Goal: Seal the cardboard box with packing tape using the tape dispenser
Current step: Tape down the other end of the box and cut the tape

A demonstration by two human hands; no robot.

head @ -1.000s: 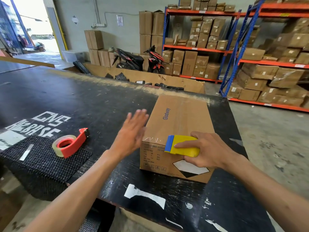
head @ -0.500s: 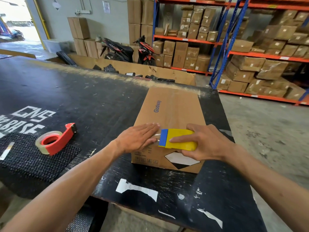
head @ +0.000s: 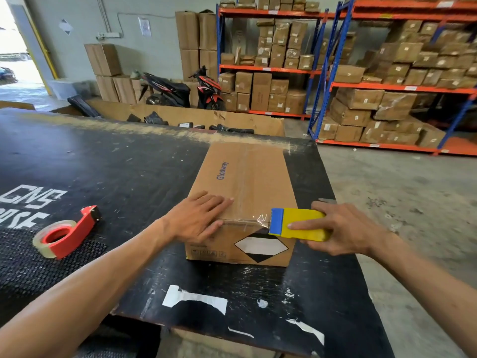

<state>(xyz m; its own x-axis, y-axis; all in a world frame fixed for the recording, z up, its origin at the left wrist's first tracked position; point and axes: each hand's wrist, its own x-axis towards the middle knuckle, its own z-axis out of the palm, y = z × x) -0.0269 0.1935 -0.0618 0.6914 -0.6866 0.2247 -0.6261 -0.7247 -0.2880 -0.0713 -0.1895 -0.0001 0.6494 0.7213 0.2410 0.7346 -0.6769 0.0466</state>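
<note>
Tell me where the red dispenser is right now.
Head view, left side: the red dispenser lies on the table, left of the left hand, untouched.

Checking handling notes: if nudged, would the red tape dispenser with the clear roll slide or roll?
The red tape dispenser lies flat on its side on the black mesh mat, so it probably won't roll. The textured mat likely resists sliding. It looks light.

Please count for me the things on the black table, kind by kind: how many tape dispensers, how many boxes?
Tape dispensers: 2, yellow one in the right hand, red one lying free
Cardboard box: 1
Total: 3
</note>
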